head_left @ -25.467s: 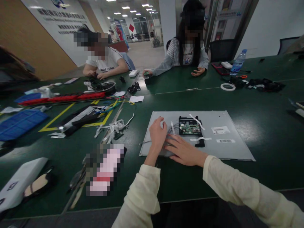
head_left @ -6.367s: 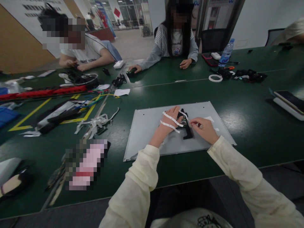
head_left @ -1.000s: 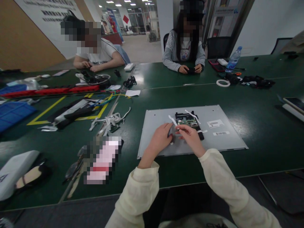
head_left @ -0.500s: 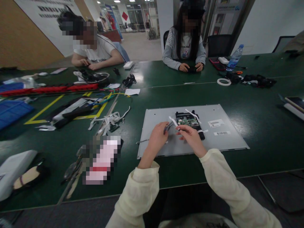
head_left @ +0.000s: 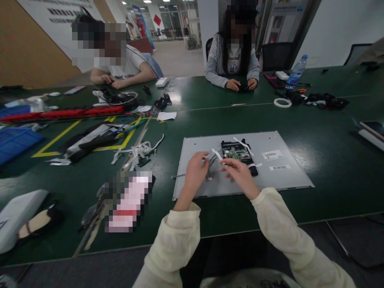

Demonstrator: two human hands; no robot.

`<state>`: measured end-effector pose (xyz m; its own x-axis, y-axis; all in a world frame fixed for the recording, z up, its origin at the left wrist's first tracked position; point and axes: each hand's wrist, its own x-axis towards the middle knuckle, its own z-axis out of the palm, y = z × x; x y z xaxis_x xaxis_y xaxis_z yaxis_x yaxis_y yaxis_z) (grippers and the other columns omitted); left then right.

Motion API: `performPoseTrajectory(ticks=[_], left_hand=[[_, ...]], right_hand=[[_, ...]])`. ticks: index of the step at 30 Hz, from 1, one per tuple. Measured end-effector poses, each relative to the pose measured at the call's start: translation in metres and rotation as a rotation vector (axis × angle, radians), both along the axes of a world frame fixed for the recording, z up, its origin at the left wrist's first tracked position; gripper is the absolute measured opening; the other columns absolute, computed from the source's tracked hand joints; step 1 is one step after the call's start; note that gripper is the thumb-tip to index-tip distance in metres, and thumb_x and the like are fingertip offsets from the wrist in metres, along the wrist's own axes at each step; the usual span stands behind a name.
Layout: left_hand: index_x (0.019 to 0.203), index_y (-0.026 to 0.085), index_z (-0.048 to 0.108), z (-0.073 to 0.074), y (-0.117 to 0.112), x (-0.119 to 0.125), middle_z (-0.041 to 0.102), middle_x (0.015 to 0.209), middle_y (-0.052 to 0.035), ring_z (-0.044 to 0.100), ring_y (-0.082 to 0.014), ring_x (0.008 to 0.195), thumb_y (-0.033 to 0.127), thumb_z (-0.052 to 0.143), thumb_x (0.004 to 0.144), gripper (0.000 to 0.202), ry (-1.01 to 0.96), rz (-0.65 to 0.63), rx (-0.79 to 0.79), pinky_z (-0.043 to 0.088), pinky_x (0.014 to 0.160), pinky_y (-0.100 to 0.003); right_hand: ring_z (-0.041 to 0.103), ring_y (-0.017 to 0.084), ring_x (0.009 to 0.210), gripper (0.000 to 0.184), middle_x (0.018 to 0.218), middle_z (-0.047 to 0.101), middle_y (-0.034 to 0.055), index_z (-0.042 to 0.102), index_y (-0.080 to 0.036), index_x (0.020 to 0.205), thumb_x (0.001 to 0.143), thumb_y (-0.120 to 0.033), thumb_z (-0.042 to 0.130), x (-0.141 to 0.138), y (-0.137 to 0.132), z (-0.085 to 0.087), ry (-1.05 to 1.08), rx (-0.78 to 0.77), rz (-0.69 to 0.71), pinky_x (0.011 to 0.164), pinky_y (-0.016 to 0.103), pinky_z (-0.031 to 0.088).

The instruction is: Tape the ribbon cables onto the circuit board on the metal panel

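A flat grey metal panel (head_left: 288, 176) lies in front of me. On it sits a black frame with a green circuit board (head_left: 238, 155), with white tape strips across it. My right hand (head_left: 238, 172) pinches a strip of white tape (head_left: 217, 154) between thumb and fingers, just left of the board. My left hand (head_left: 196, 172) hovers over the panel's left part, its thumb and forefinger slightly apart. A grey cable (head_left: 211, 161) lies beside its fingertips; part of it is hidden behind the hand, and one end shows left of the wrist.
Left of the panel are a heap of white strips (head_left: 139, 153), a phone (head_left: 130, 202) and a black battery-like bundle (head_left: 90, 140). A white tape roll (head_left: 282, 103) and a water bottle (head_left: 297, 72) stand farther right. Two people sit across the table (head_left: 198, 120).
My left hand has drawn slightly left, and its fingertips have come away from the grey cable. My right hand stays nearly in place with the tape strip.
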<state>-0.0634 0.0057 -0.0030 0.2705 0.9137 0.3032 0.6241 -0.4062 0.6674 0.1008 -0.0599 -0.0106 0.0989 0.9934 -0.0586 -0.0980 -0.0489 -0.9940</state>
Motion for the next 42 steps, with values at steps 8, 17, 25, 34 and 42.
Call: performPoseTrajectory(ticks=[8, 17, 25, 34, 42], left_hand=[[0.117, 0.017, 0.05, 0.008, -0.001, 0.011, 0.073, 0.088, -0.0081, 0.069, -0.018, 0.079, 0.036, 0.062, 0.079, 0.044, -0.668, 0.006, -0.386, 0.051, 0.066, -0.026], [0.13, 0.018, 0.047, 0.013, -0.005, 0.013, 0.074, 0.087, -0.0077, 0.071, -0.0201, 0.077, 0.032, 0.074, 0.07, 0.068, -0.83, 0.031, -0.458, 0.055, 0.069, -0.03], [0.115, 0.014, 0.06, 0.014, -0.009, 0.017, 0.074, 0.086, -0.0092, 0.071, -0.0204, 0.074, 0.035, 0.076, 0.068, 0.054, -0.792, 0.016, -0.455, 0.053, 0.061, -0.025], [0.092, 0.011, 0.067, 0.014, -0.01, 0.017, 0.073, 0.088, -0.0125, 0.071, -0.0214, 0.074, 0.047, 0.069, 0.072, 0.041, -0.815, 0.039, -0.479, 0.056, 0.069, -0.033], [0.093, 0.012, 0.067, 0.012, -0.011, 0.016, 0.073, 0.088, -0.0117, 0.07, -0.0217, 0.076, 0.05, 0.063, 0.077, 0.042, -0.829, 0.011, -0.489, 0.056, 0.066, -0.031]], right_hand=[[0.067, 0.016, 0.081, 0.027, 0.097, 0.068, 0.0048, 0.061, -0.02, 0.106, 0.08, -0.027, 0.055, -0.006, -0.011, 0.003, -0.148, 0.114, 0.124, 0.062, 0.024, 0.052], [0.067, 0.017, 0.066, 0.03, 0.077, 0.07, 0.0043, 0.064, -0.016, 0.101, 0.073, -0.03, 0.064, -0.01, -0.003, -0.006, -0.176, 0.017, 0.019, 0.062, 0.027, 0.054], [0.061, 0.014, 0.054, 0.021, 0.065, 0.067, 0.002, 0.067, -0.016, 0.08, 0.074, -0.035, 0.063, -0.007, -0.005, -0.001, -0.282, 0.013, 0.049, 0.053, 0.024, 0.048], [0.064, 0.017, 0.06, 0.021, 0.064, 0.067, 0.0022, 0.063, -0.018, 0.073, 0.077, -0.038, 0.061, -0.006, -0.005, -0.005, -0.239, 0.036, 0.1, 0.056, 0.027, 0.049], [0.062, 0.02, 0.103, 0.047, 0.112, 0.067, 0.0098, 0.057, -0.016, 0.12, 0.08, -0.039, 0.06, -0.011, -0.005, -0.001, -0.274, 0.146, 0.001, 0.079, 0.029, 0.051]])
